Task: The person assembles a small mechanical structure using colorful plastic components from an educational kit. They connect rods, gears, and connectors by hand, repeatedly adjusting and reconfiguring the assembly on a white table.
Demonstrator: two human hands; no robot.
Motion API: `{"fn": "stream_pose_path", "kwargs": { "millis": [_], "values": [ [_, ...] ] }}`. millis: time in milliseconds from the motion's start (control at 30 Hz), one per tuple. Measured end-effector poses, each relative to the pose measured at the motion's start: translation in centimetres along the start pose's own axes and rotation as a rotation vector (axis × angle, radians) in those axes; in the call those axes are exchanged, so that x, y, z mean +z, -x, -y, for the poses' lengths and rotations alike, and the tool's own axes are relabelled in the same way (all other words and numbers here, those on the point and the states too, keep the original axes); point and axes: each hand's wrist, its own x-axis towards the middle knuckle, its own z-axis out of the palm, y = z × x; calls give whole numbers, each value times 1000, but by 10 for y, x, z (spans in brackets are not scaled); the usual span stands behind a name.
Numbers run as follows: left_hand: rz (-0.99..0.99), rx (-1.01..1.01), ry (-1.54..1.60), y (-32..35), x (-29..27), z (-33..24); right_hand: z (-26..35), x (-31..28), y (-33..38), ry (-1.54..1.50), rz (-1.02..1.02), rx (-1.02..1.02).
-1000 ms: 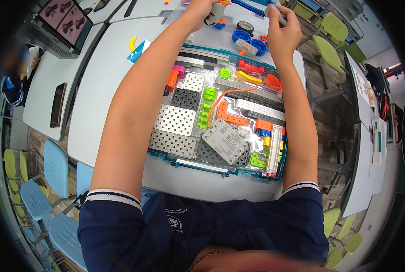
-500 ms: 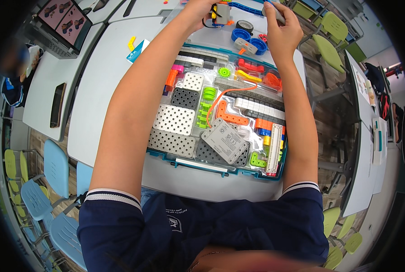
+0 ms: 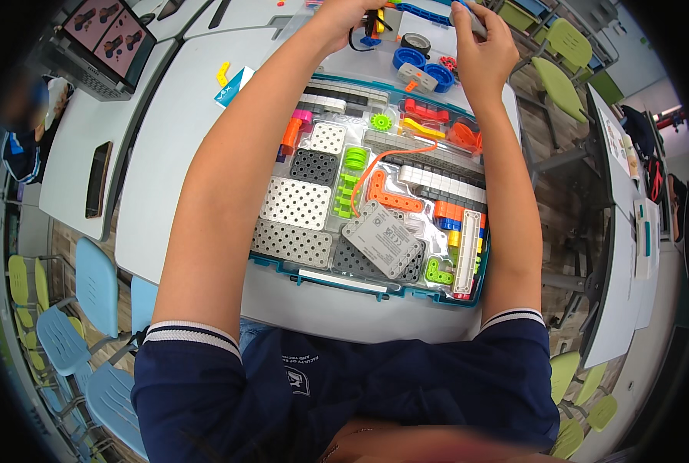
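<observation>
Head view, with 12 o'clock at its top, is showing both bare hands working near the upper edge. At 12 o'clock the left hand [image 3: 346,18] is clamping its fingers around a small assembly [image 3: 377,25] with yellow, black and orange parts. Toward 1 o'clock the right hand [image 3: 485,50] is pinching a grey piece [image 3: 478,28] between thumb and fingers; the frame edge is cutting off part of both grips.

What is changing is the assembly's angle: a second ago its broad grey side was facing the camera, and now yellow and black parts are showing instead. The left hand is apparently turning it, bringing another side round, while the right hand is keeping nearly the same place. A blue beam [image 3: 423,14] is showing between them. Nearer the centre, a flat grey unit [image 3: 384,239] and orange cable [image 3: 394,154] are staying put.
</observation>
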Motion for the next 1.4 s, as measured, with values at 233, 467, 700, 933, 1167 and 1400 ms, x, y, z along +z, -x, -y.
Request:
{"fn": "stream_pose_path", "kwargs": {
  "millis": [233, 467, 700, 933, 1167, 1400],
  "values": [
    [33, 76, -83, 3, 5, -3, 1, -2, -1, 109, 4, -74],
    [-13, 208, -165, -1, 10, 6, 4, -2, 1, 191, -30, -187],
    [-125, 307, -121, -2, 16, 10, 11, 2, 4, 171, -39, -208],
    [-191, 375, -30, 1, 8, 1, 24, 4, 10, 117, 172, -40],
    [-104, 405, -232, -1, 2, 7, 15, -1, 6, 203, 495, 187],
    [0, 449, -291, -4, -3, 11, 5, -2, 2, 218, 543, 313]
  ]
}}
